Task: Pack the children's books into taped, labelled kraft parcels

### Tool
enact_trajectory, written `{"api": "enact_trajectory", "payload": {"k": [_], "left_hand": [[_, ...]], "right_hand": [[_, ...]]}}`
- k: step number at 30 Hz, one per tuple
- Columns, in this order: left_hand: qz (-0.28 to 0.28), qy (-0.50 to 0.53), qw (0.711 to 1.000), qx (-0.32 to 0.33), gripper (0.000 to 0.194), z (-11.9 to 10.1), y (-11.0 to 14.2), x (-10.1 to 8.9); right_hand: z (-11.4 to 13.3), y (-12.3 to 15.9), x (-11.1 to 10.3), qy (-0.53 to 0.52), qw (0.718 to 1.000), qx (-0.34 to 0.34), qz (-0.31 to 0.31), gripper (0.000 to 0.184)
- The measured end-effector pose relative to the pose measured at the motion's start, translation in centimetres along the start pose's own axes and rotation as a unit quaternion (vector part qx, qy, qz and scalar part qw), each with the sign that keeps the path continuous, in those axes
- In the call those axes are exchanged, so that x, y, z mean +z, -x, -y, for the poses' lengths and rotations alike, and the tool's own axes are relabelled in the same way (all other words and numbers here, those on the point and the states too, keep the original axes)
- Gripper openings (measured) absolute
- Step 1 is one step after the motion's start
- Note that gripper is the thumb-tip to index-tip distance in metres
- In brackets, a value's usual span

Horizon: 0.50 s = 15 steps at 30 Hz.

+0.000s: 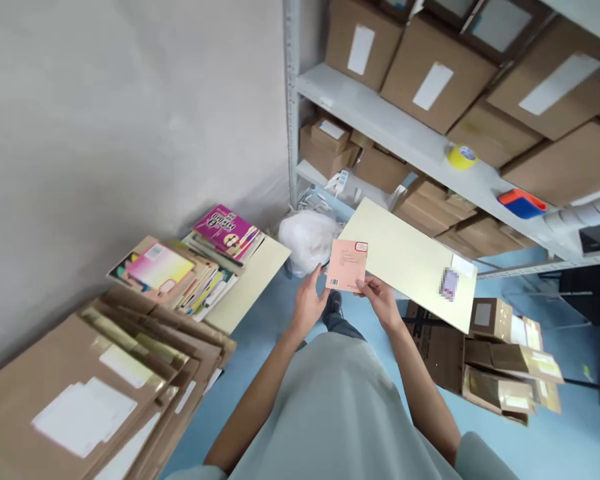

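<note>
A small, thin pink book (348, 261) is held up in front of me. It has a barcode at its lower left corner and a red-outlined stamp at the upper right. My right hand (380, 300) pinches its lower right corner, thumb on top. At the left edge, my left hand (310, 299) grips it between thumb and fingers, with some fingertips hidden. Off to the left, a purple-covered book (226, 230) tops one stack of books. Beside it, a pink-and-yellow book (161, 270) lies on another stack.
Flattened cardboard boxes (55, 360) lean at lower left. A cream tabletop (395, 247) carries a blurred item on its right. Grey shelving (360, 93) holds cartons and yellow tape (463, 157). A white plastic bag (307, 240) sits between the tables; cartons (510, 367) stand at right.
</note>
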<state>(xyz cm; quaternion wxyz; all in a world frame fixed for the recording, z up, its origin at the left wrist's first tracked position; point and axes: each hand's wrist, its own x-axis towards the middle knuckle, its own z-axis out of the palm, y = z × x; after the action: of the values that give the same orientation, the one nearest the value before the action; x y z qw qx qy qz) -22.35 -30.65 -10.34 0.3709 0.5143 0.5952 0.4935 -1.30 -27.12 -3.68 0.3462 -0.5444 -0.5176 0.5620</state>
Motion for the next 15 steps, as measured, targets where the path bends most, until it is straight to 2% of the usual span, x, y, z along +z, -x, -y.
{"api": "enact_trajectory", "payload": {"k": [3,6,10,15], "left_hand": [[0.064,0.150,0.984,-0.075,0.052,-2.9,-2.3,2.3],[0.090,0.244,0.956,-0.135,0.053,-6.0,-5.0,5.6],[0.105,0.227,0.956,-0.155,0.053,-9.5,-8.7,11.9],[0.122,0.178,0.964,-0.156,0.050,-11.2,-13.1,20.2]], "right_hand": [[0.5,0.2,-3.9,-0.037,0.998,-0.024,-0.034,0.049],[0.3,-0.9,-7.8,-0.057,0.996,-0.048,-0.057,0.048],[-0.4,-3.5,-13.5,-0.083,0.992,-0.074,-0.065,0.049],[-2.5,-7.2,-21.2,-0.067,0.990,-0.087,-0.092,0.049]]}}
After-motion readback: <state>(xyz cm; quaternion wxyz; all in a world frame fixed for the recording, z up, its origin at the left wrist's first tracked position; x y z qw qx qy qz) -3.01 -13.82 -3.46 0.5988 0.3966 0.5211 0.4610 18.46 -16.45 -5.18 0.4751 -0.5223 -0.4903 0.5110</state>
